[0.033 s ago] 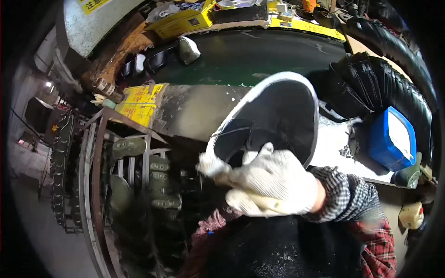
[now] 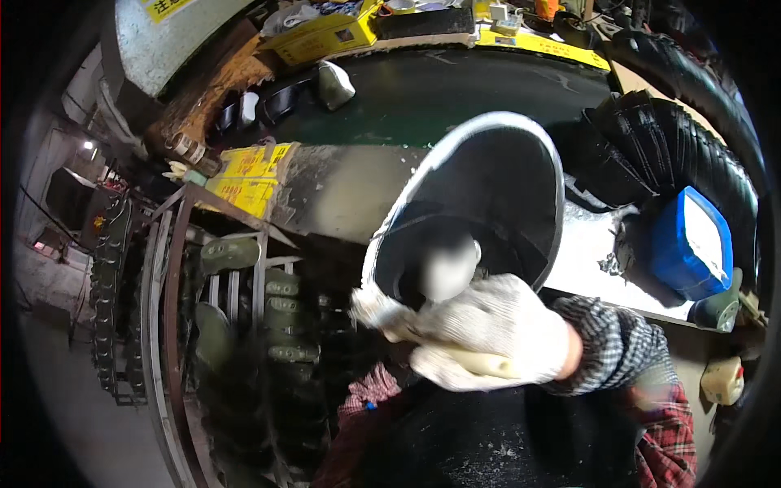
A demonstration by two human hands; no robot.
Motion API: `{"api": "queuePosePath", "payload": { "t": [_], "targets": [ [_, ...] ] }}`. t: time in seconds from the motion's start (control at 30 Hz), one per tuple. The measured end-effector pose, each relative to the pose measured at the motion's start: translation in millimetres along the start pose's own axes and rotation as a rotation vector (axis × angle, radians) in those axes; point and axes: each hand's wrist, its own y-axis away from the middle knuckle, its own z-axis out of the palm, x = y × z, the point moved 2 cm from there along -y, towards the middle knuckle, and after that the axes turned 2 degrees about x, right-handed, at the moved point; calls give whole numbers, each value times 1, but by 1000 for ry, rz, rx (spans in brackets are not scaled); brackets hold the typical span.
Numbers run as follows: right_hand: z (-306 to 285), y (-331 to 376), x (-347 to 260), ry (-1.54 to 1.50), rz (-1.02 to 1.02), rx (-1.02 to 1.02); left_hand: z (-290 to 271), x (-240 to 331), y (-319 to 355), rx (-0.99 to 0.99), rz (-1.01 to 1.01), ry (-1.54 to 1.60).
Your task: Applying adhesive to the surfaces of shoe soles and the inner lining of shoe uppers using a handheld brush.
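A dark, hollow boot shaft (image 2: 496, 179) with a white rim tilts in front of me, its wide oval opening facing up. My left hand (image 2: 376, 314), in a soiled glove, is closed on the lower left edge of the shaft; most of that hand is hidden. My right hand (image 2: 500, 329), in a white knit glove, is at the near edge of the opening. Its fingers wrap a smooth cream-coloured handle (image 2: 480, 363), whose far end I cannot make out. A blurred white shape (image 2: 447, 268) shows inside the opening, just beyond the right glove.
A blue tub (image 2: 691, 244) with white contents stands at the right, beside stacked black shafts (image 2: 643, 142). Green boots (image 2: 230, 254) fill a metal rack (image 2: 172, 309) on the left. Dark pieces and a yellow box (image 2: 329, 39) lie along the bench (image 2: 439, 89).
My right hand has shifted slightly right and down, and the white shape inside the opening has become larger and blurred. The shaft's rim has risen a little.
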Motion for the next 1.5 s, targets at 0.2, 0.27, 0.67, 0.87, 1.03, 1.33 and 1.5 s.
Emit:
{"api": "queuePosePath", "payload": {
  "t": [0.2,0.27,0.67,0.87,1.03,1.33,1.5],
  "targets": [
    [-62,84,25,-359,501,-133,6,33,0,102,-54,-53],
    [-83,116,29,-223,825,163,13,33,2,118,-89,-62],
    [-131,134,53,71,443,684,101,37,38,168,-212,-113],
    [-114,138,37,-387,705,232,148,58,63,318,-190,-117],
    [-96,151,25,30,180,87,125,60,52,520,-245,-228],
    [-107,181,89,-108,679,464,70,50,-20,507,-197,-174],
    [-107,180,95,89,601,278,17,42,-145,357,-134,-101]
  ]
}}
